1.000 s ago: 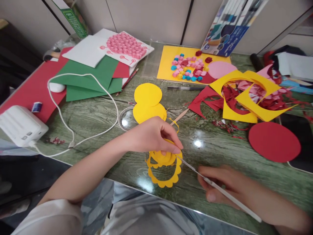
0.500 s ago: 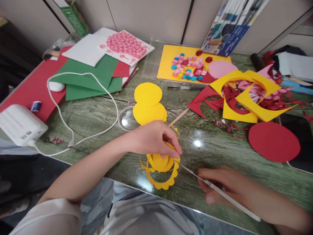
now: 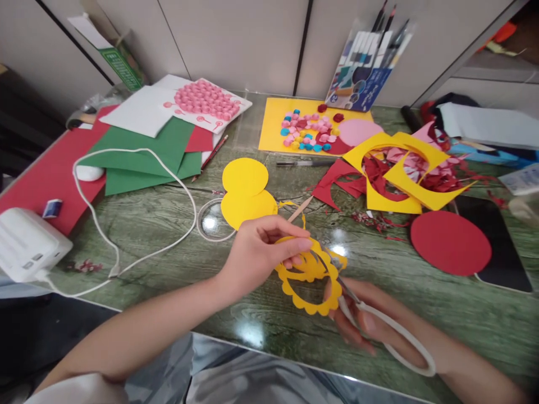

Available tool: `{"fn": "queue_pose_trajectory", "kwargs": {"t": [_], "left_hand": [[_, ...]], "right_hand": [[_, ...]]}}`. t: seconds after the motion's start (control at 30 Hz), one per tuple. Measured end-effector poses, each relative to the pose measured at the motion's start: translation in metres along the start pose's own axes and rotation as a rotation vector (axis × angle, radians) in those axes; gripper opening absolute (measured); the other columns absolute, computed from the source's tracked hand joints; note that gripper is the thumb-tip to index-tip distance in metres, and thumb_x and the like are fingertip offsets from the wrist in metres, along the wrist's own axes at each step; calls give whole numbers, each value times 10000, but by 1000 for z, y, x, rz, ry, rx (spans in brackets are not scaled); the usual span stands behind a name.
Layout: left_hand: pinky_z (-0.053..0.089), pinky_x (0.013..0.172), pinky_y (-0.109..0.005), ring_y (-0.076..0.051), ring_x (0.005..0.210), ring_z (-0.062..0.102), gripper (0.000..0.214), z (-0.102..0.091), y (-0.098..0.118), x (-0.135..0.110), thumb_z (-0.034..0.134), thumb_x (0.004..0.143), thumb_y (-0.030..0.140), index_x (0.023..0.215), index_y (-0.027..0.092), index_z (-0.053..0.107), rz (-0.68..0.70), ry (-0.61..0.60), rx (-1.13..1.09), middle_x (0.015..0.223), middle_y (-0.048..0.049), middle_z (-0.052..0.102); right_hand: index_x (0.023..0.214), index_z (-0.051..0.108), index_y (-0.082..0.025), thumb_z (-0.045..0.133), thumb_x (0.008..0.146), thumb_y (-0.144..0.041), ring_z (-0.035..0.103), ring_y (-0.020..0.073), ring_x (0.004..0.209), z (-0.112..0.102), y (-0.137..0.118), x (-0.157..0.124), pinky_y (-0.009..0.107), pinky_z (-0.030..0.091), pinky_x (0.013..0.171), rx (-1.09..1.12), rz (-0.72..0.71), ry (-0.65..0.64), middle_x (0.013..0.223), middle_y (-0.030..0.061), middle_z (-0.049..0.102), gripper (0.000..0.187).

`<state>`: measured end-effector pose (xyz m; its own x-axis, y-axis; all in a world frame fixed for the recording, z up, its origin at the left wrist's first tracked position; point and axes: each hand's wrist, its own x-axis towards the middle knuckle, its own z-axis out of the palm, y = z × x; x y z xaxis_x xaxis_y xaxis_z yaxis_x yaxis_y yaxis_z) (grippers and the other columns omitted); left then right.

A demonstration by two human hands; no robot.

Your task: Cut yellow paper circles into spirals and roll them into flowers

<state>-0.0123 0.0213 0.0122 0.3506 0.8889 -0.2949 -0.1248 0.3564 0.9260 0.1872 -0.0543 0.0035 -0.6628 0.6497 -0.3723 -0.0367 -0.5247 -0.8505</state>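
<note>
Yellow paper with a scalloped rim hangs near the front edge of the worktop, pinched by the left hand between thumb and fingers. The right hand, partly curled, holds the scissors by their handles; the blades, half hidden, seem parted.

A hand could pass between the cable and left forearm, or between the scissors and red disc. Beyond the left hand, the white ring and yellow discs stand in the way.
</note>
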Motion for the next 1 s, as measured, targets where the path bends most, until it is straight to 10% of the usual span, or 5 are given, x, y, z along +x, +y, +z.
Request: {"fn": "queue_pose_trajectory", "kwargs": {"t": [0.4,1.0], "left_hand": [[500,445,-156,-81,478,598,135,14,-18,-15,746,679,242,729,157,653,26,123,-137,557,12,650],[487,423,-142,-73,464,581,146,13,-12,-12,760,659,243,709,154,655,-9,99,-142,526,24,627]], "right_hand": [[821,466,-198,508,781,-654,267,94,517,19,6,10,205,218,438,-159,-31,253,600,-58,348,459],[789,442,-209,478,843,-572,292,81,473,15,17,8,202,222,420,-144,-67,237,602,-63,355,369]]}}
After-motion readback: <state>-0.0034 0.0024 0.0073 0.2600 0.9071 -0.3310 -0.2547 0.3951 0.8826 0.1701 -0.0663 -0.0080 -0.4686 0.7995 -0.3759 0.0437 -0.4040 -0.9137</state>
